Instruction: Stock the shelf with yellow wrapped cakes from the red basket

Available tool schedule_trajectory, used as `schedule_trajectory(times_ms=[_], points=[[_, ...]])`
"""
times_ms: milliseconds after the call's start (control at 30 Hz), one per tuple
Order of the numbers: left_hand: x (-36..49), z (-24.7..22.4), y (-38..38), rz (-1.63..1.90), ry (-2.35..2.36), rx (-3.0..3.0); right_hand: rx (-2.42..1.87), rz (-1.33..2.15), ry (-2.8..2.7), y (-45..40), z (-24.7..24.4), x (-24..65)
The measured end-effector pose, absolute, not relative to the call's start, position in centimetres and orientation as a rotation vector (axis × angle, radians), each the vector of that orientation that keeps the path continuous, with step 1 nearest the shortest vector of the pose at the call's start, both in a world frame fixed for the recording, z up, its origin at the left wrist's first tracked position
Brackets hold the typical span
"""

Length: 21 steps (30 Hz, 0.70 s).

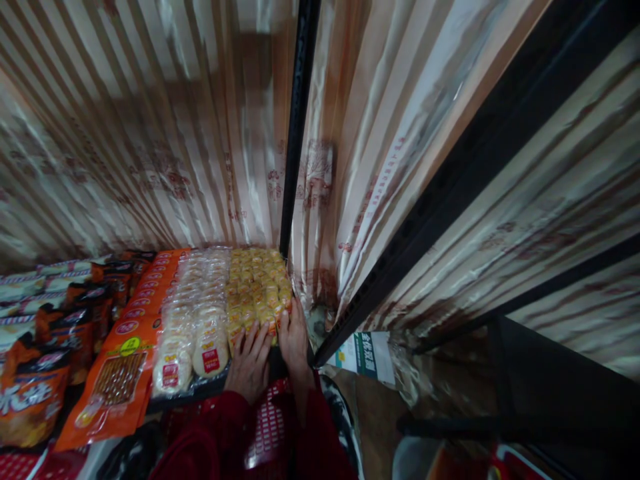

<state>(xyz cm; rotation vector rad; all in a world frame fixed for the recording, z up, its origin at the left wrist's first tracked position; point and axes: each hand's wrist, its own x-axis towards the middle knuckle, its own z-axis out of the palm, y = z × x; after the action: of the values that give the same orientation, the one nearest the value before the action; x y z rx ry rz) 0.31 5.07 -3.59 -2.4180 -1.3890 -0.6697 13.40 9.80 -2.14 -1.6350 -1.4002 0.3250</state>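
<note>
Rows of small yellow-wrapped snack packs (257,280) stand at the right end of a dark shelf. My left hand (250,360) lies on the front of these packs, its fingers spread and stretched out. Along their front right corner rests my right hand (294,333), fingers extended against the packs. Neither hand is wrapped round a pack. Immediately left are two rows of clear-wrapped round white cakes (210,350) with red labels. Both sleeves are dark red.
Orange bags of stick snacks (120,373) and darker orange-black snack bags (35,393) line the shelf farther left. Black metal posts (295,133) rise at the corner. Printed plastic sheeting (200,167) hangs behind. A red perforated basket (267,427) sits below my hands; a green-white package (367,357) lies lower right.
</note>
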Motion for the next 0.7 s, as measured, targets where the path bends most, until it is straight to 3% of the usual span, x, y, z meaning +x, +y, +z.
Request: schedule_trajectory(times_ms=[700], points=[[0.4, -4.1, 5.2, -0.764, -1.387, -2.415, -1.633, 0.461, -1.34, 12.9, -2.3, 13.1]])
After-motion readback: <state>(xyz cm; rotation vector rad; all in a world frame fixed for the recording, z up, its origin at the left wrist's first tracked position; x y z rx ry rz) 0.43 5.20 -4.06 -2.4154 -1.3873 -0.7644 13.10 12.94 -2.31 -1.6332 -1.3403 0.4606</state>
